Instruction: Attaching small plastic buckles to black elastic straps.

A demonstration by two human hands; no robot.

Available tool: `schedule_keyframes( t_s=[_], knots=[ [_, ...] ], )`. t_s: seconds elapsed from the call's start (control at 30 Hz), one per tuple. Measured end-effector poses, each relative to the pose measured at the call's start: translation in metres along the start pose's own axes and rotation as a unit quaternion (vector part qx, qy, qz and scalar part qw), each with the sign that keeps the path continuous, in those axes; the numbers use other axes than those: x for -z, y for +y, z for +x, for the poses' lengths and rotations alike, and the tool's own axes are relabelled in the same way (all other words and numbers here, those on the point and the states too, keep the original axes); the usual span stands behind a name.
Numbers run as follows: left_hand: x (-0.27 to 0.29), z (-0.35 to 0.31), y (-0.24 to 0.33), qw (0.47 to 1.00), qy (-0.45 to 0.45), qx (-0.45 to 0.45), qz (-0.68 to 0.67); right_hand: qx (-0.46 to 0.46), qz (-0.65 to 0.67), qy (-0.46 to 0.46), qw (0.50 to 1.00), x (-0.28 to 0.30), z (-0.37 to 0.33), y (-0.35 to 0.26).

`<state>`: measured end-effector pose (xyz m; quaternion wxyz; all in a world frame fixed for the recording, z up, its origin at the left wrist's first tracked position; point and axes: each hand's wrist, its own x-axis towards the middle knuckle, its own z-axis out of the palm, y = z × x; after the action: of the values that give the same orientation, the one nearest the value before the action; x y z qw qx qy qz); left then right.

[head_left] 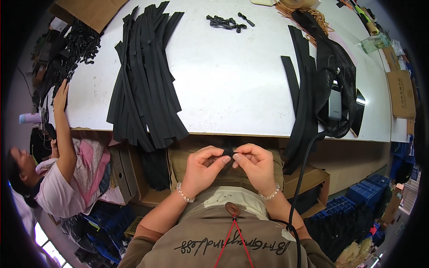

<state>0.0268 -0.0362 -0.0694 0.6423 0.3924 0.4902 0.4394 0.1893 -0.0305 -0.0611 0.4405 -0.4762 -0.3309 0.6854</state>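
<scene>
In front of my waist, just below the table's front edge, both hands meet at a small black piece (229,152). My left hand (200,169) pinches its left side between thumb and fingertips. From the other side my right hand (257,166) pinches it the same way. Fingertips cover most of the piece, so I cannot tell its exact kind. Beyond my left hand lies a thick pile of long black strips, like zipper tape (143,80), with ends hanging over the edge. A smaller bunch of black strips (304,94) lies to the right, also overhanging.
Small black zipper pulls (225,23) lie far back on the white table (232,80). At right, a black mesh bag (344,67) holds a grey device (334,105); a black cable (298,192) runs down beside my right arm. At left, a co-worker (62,183) reaches toward piled black parts (80,47).
</scene>
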Motion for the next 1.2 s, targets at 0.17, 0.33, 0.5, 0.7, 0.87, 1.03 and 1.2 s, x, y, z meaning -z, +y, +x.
schedule_keyframes(
  t_s=[0.17, 0.33, 0.5, 0.7, 0.87, 1.03, 1.2],
  knots=[
    [0.003, 0.007, -0.017, 0.999, 0.015, 0.041, -0.024, -0.048, 0.024, 0.010, 0.999, 0.003, 0.010, 0.012],
    [0.001, 0.024, -0.022, 0.991, 0.053, 0.089, -0.087, -0.074, 0.135, 0.044, 0.987, -0.001, 0.025, 0.022],
    [0.000, 0.026, -0.022, 0.989, 0.067, 0.097, -0.089, -0.068, 0.182, 0.108, 0.975, -0.013, 0.026, 0.024],
    [0.001, 0.027, -0.022, 0.989, 0.074, 0.084, -0.100, -0.024, 0.199, 0.150, 0.968, -0.025, 0.025, 0.026],
    [0.011, 0.019, 0.003, 0.992, 0.026, 0.111, -0.061, -0.079, 0.193, 0.119, 0.971, -0.015, 0.026, 0.024],
    [0.013, -0.013, 0.104, 0.974, -0.145, 0.024, 0.171, -0.096, 0.195, 0.063, 0.974, -0.009, 0.026, 0.020],
    [-0.041, -0.004, 0.186, 0.754, -0.637, 0.113, -0.118, -0.087, 0.222, 0.045, 0.970, -0.009, 0.020, 0.014]
  ],
)
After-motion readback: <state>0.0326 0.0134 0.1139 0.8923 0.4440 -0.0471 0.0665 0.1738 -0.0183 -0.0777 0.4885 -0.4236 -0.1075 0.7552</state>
